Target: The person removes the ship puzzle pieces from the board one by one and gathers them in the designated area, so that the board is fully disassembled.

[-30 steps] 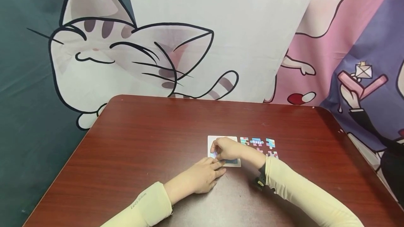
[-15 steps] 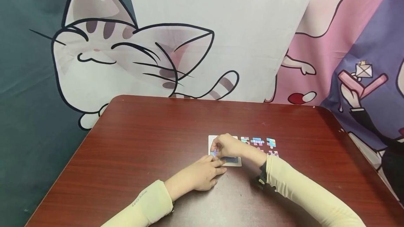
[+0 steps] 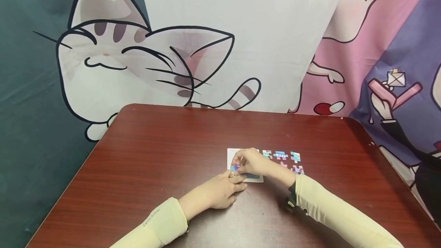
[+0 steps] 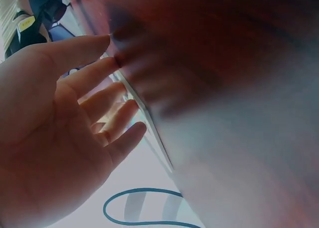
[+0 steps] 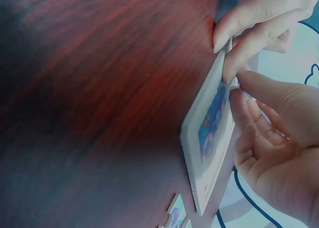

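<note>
A white-framed jigsaw board (image 3: 230, 154) lies on the table, its blue and purple picture partly covered by both hands. Straight fingers of my left hand (image 3: 220, 191) rest at its near left edge; the left wrist view shows the palm with fingers extended. My right hand (image 3: 252, 162) is over the board, thumb and index finger pinched together beside the left fingertips. At those fingertips a blue and purple puzzle piece (image 3: 235, 167) shows, mostly hidden by the fingers. From the right wrist view, the right fingertips meet low over the board's white rim (image 5: 191, 143).
Several loose puzzle pieces (image 3: 280, 155) lie to the right of the board, some partly behind the right wrist. The brown table (image 3: 165, 141) reaches back to a wall cloth (image 3: 268, 41) printed with cartoon animals.
My right hand and forearm have shifted slightly right, and more of the blue and purple puzzle piece shows beside the fingers. The left hand has stayed nearly still.
</note>
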A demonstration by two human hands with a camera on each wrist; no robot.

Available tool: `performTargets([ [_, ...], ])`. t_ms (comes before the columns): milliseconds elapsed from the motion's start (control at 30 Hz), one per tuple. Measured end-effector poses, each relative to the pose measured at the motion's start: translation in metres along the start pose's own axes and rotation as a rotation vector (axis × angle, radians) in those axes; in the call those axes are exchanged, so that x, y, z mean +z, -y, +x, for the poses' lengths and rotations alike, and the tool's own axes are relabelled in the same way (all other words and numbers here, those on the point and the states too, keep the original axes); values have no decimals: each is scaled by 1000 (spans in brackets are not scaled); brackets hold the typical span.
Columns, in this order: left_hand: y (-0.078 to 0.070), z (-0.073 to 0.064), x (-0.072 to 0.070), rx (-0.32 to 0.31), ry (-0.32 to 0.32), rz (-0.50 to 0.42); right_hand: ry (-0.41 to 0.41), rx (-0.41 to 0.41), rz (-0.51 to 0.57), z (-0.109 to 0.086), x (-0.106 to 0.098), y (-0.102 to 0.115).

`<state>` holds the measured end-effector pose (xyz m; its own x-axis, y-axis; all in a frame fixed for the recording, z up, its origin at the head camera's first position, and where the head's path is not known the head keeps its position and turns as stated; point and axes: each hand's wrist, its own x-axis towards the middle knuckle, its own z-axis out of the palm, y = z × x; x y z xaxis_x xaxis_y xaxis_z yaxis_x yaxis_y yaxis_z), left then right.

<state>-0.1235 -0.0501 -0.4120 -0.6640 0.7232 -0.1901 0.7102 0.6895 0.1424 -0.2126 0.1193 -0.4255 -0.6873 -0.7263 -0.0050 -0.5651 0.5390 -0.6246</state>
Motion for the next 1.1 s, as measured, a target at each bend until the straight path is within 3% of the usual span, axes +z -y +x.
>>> performTargets([
  [167, 3, 0, 3, 13, 9, 7, -21, -26, 33, -4, 3, -2],
  [433, 5, -1, 1, 0, 39, -36, -49, -91, -6, -6, 2, -6],
  [867, 9, 0, 1, 9, 34, -47, -102, -97, 56, -10, -9, 2],
  [1100, 9, 0, -1, 13, 49, -17, -140, -97, 8, -17, -12, 1],
])
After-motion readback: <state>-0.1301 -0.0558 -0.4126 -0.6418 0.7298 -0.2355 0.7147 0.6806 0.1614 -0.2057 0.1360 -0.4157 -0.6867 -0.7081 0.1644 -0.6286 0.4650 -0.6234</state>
